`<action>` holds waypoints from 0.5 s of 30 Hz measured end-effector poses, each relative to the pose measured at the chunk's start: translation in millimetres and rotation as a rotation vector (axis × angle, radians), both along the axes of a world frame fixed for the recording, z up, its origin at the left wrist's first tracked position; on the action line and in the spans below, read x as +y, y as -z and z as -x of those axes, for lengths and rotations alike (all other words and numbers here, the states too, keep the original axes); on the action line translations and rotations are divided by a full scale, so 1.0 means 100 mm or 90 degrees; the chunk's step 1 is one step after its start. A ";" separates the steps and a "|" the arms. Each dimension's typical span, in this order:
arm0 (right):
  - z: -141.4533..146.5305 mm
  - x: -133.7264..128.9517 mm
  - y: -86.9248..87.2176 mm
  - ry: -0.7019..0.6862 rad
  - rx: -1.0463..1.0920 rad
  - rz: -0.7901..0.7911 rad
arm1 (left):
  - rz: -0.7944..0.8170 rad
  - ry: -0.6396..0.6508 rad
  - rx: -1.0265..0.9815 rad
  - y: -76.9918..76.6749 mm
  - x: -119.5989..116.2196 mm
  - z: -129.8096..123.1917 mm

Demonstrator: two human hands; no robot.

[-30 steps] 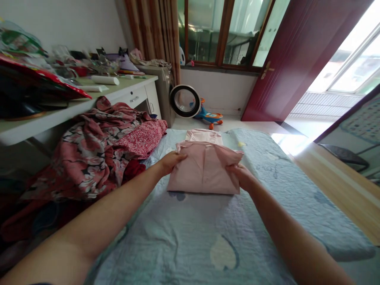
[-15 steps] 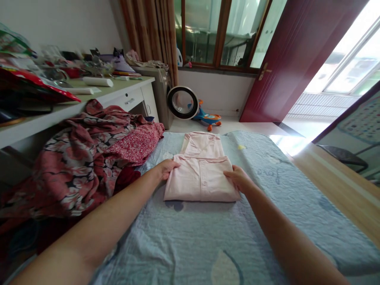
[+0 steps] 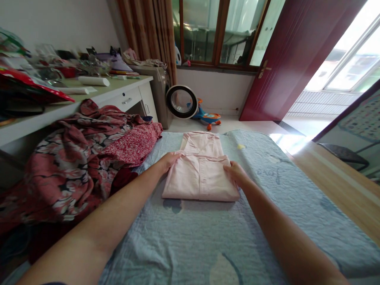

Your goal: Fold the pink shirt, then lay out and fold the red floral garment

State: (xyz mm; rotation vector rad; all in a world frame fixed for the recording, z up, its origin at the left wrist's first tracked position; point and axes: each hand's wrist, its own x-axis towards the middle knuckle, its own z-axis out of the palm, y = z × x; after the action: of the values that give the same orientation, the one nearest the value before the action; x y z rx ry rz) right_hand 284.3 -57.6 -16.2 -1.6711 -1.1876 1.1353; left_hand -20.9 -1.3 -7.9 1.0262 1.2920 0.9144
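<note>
Lower and flatter than a second ago, the near part of the pink shirt (image 3: 190, 180) now lies on the blue quilt (image 3: 192, 237). My left hand (image 3: 171, 159) and right hand (image 3: 236, 172) pinch its opposite side edges, presumably keeping the folded layers aligned.

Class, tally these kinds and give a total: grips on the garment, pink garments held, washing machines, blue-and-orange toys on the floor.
Grips: 2 (left grip, right grip)
Pink garment: 1
Washing machine: 1
Blue-and-orange toy: 1
Total: 5
</note>
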 end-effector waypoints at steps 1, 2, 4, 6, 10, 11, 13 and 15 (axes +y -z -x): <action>0.01 0.02 -0.01 0.005 -0.022 -0.004 | -0.016 -0.001 0.032 -0.01 0.03 0.00; 0.01 0.03 -0.01 0.007 -0.039 -0.006 | -0.031 -0.002 0.068 -0.02 0.06 0.01; 0.02 0.06 -0.02 0.010 -0.065 -0.005 | -0.068 -0.009 0.146 -0.02 0.11 0.03; 0.03 0.10 -0.03 0.025 -0.100 -0.011 | -0.100 -0.016 0.230 0.00 0.14 0.05; 0.04 0.11 -0.10 0.077 -0.332 -0.034 | -0.146 -0.023 0.375 0.03 0.15 0.10; 0.05 0.10 -0.13 0.082 -0.422 -0.046 | -0.172 -0.038 0.420 0.02 0.13 0.10; 0.11 0.05 -0.20 0.068 -0.568 -0.092 | -0.262 -0.074 0.543 -0.02 0.04 0.06; 0.22 -0.03 -0.25 0.001 -0.611 -0.165 | -0.380 -0.048 0.660 -0.07 -0.09 -0.03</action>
State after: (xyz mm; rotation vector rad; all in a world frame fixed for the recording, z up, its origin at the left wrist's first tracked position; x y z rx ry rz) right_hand 262.2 -60.3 8.4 -2.0453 -1.7923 0.0881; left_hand -17.5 -10.7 -0.8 2.0995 1.9461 0.8559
